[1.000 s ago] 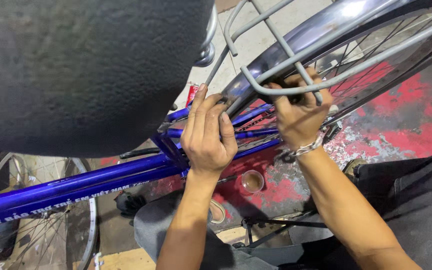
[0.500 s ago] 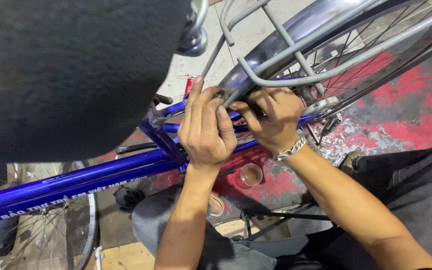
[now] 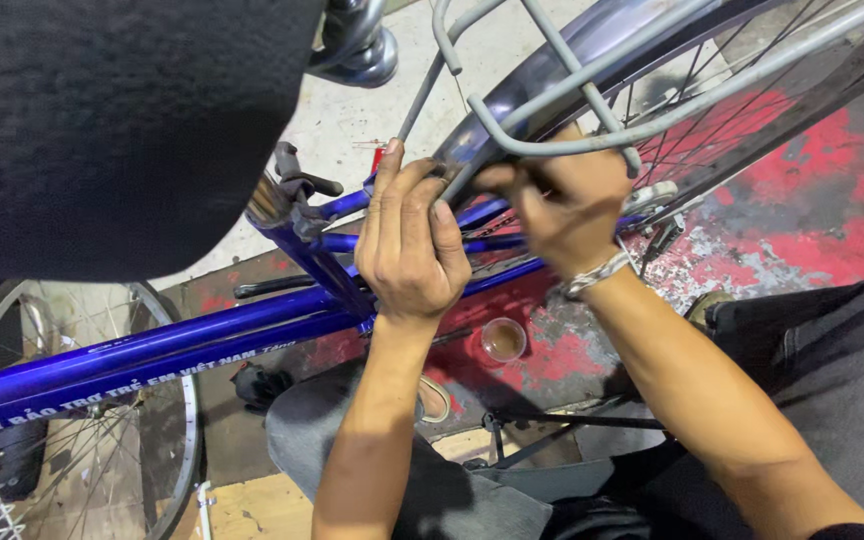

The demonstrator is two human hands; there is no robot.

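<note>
Tight spot at upper centre: left hand (image 3: 410, 250) and right hand (image 3: 570, 205) meet at the front end of the rear mudguard (image 3: 512, 100), boxed in by the grey wire rack (image 3: 592, 95) above and the blue frame tubes (image 3: 202, 345) below. Open floor only at lower right. Left hand's fingers are pressed together, tips on the mudguard's lower edge. Right hand is motion-blurred and curled under the rack; cannot tell what it pinches. Black saddle (image 3: 102, 130) blocks the upper left. Mudguard's far end is cut off at the top edge; its long axis rises from centre toward upper right. A small brown cup (image 3: 503, 338) sits on the red floor (image 3: 812, 240) below the wrists.
</note>
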